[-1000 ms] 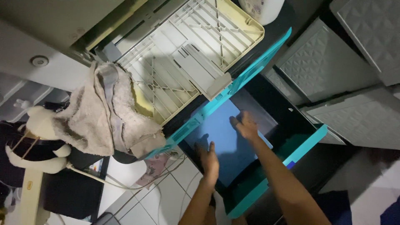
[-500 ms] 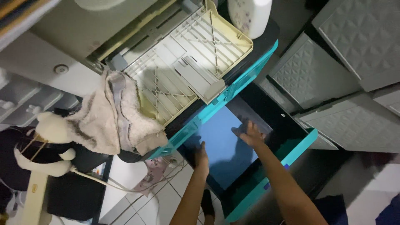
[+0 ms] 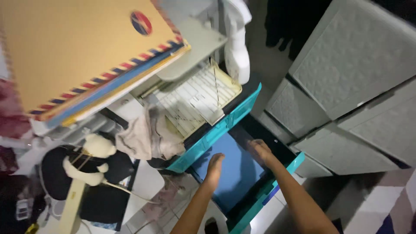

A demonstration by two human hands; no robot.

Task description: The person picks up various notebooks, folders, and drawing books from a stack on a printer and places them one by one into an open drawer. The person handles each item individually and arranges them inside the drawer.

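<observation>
A dim room with a white tiled floor (image 3: 143, 182) holds grey textured cabinets (image 3: 346, 86) and a teal drawer (image 3: 277, 177) pulled open beneath a cream ribbed tray (image 3: 199, 102). A blue sheet (image 3: 236, 173) lies flat inside the drawer. The left hand (image 3: 214, 167) rests on its near edge, fingers flat and gripping nothing; the right hand (image 3: 261, 151) presses open-palmed on its far corner.

open teal drawer (image 3: 289, 168) clear from above, printer tray (image 3: 197, 102) overhanging its back, grey cabinets (image 3: 342, 99) crowding right
</observation>
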